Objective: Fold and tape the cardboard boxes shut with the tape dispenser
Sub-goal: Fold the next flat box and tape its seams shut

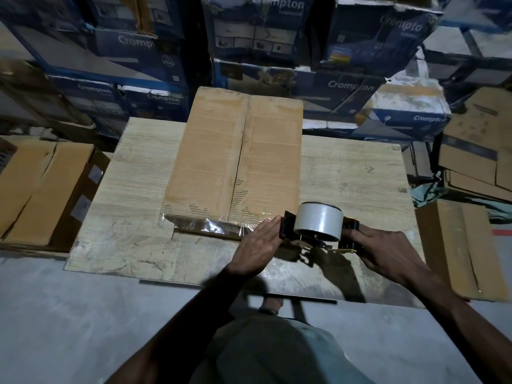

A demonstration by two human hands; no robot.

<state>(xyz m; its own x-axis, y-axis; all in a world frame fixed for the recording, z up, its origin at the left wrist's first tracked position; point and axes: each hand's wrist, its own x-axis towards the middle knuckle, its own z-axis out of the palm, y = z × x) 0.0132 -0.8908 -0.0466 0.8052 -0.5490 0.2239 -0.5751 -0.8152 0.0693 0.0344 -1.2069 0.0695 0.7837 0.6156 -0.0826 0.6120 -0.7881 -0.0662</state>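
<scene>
Warehouse, blue cartons [346,87] stacked across top of frame. Box [210,151] sits mid-table [346,173], flaps folded down. Clear tape [210,225] only along its near edge; centre seam looks untaped, so that run is likely left. Tape dispenser [318,225] at box's lower-right corner: right hand [388,250] grips the handle, left hand [257,245] flat, fingers straight, against its front.
</scene>
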